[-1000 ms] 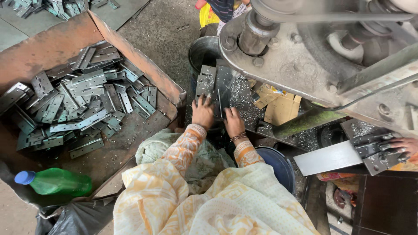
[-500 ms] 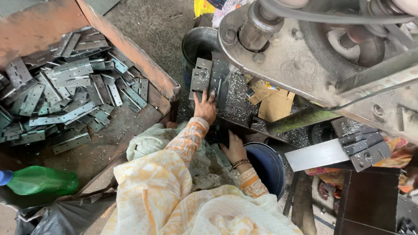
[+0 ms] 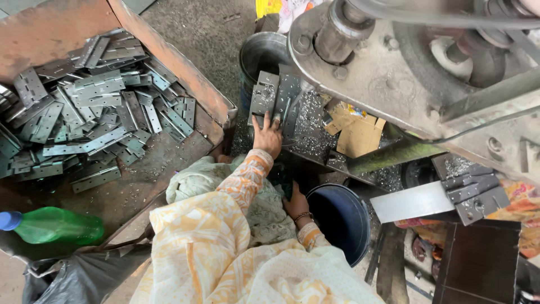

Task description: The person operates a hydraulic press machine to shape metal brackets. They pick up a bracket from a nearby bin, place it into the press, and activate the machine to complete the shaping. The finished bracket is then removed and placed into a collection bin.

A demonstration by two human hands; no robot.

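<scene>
Hinge plates (image 3: 84, 112) heaped in tray (image 3: 185, 76) at left, bottle (image 3: 53, 225) before it, bucket (image 3: 337, 219) right of lap.

A rusty metal tray (image 3: 191, 84) with raised rims held a loose heap of grey metal hinge plates (image 3: 84, 118) toward its far left side; its near right corner lay bare. Beside it, a press bed (image 3: 315, 132) strewn with metal shavings carried a stack of plates (image 3: 273, 98) at its left edge and cardboard scraps (image 3: 357, 135) farther right.
</scene>
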